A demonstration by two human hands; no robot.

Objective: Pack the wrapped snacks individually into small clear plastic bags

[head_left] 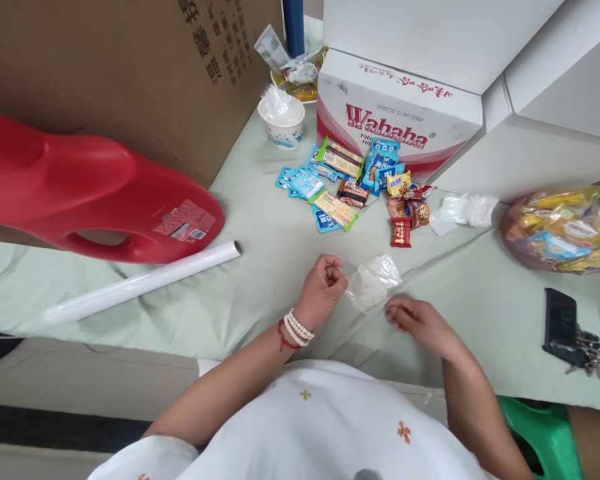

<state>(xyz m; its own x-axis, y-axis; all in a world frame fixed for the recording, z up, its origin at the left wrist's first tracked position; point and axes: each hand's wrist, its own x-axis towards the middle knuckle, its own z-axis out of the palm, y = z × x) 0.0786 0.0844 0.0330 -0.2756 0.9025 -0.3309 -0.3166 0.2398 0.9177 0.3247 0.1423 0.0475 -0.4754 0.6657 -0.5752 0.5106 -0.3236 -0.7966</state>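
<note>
Pinching one edge of a clear bag [373, 280], left hand [323, 288] is closed on the plastic, fingers curled tight, bead bracelets on the wrist. Bag lies crumpled on the pale green cloth [260, 267] between both hands, near the table's front edge. Right hand [414, 320] rests palm down just beside the bag's lower corner, fingers loosely bent, holding nothing; whether its fingertips touch the plastic, cannot tell.

Beyond the bag: a scatter of snack packets [353, 190] against a Wahaha box [395, 127]. A second clear bag [460, 212] lies right of the packets. Filled snack bag [565, 230] at far right; phone [560, 323] with keys [587, 357] nearer the front. Left side: red jug [80, 193] on its side, white roll [140, 280] in front of it, brown carton [130, 67] behind. Paper cup [281, 120] near the carton's corner.
</note>
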